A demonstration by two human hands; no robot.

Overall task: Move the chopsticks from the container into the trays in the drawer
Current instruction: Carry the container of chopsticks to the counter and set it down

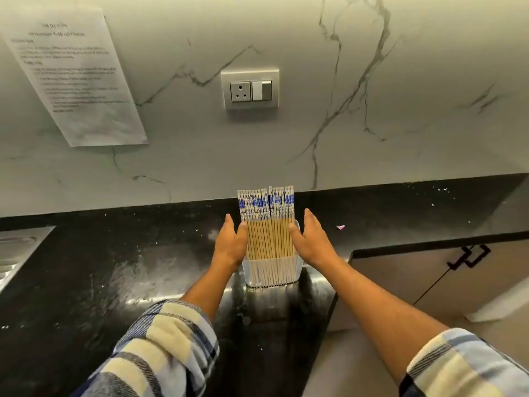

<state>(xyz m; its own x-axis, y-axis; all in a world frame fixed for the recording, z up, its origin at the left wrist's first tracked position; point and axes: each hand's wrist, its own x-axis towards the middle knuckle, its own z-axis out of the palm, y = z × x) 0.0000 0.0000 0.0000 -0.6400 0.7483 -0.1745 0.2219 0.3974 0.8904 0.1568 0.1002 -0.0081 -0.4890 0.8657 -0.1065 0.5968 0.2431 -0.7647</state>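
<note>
the chopsticks stand upright in a neat packed row inside a clear plastic container, which sits on the black counter close to the marble wall. their blue-and-white patterned tops stick up well above the container's rim, the bare wood below.

the left hand is flat against the left side of the row, fingers straight, thumb touching the outer sticks. the right hand mirrors it on the right side, fingers straight and reaching far, thumb against the sticks near the rim. both hands look wide and pressing inward rather than curled round anything, so the bundle is squared between them, not yet lifted.

this looks like the very first step: gathering the sticks before any come out. the drawer and its trays are not in sight from here (only a cabinet door with black handles shows at the right, lower down). the next move, i'd guess, calls for closing the fingers round a manageable bunch and drawing it straight up, since the sticks are long and loose and could fan out or tip the light container if pulled at an angle.

a printed sheet is taped to the wall at far left, and a wall socket sits above the container.
</note>
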